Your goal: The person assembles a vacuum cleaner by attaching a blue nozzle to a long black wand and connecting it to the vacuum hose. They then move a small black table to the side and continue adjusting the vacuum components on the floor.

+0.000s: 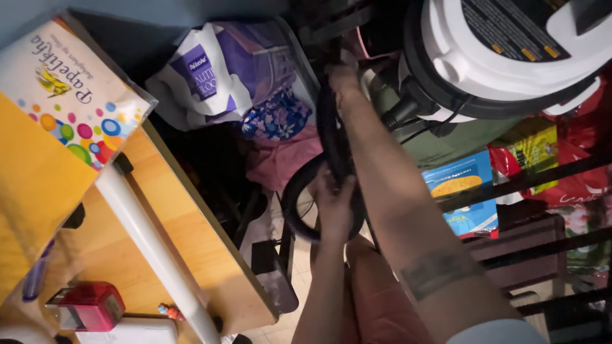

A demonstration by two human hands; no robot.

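While gripped by both hands, black hose [336, 150] runs between them.

Black flexible hose [299, 191] (ribbed, dark, apparently a vacuum hose): the lower section curves in a loop beside the worktop edge; the upper section runs nearly straight up toward the white-and-black canister [503, 51]. Its upper end is lost in shadow, so the connection cannot be confirmed.

Left hand [333, 202] grips the black ribbed vacuum hose [336, 137]; right hand [343, 79] holds it higher, beside the white-and-black canister vacuum [503, 48]. Wooden table edge [210, 229] lies left.
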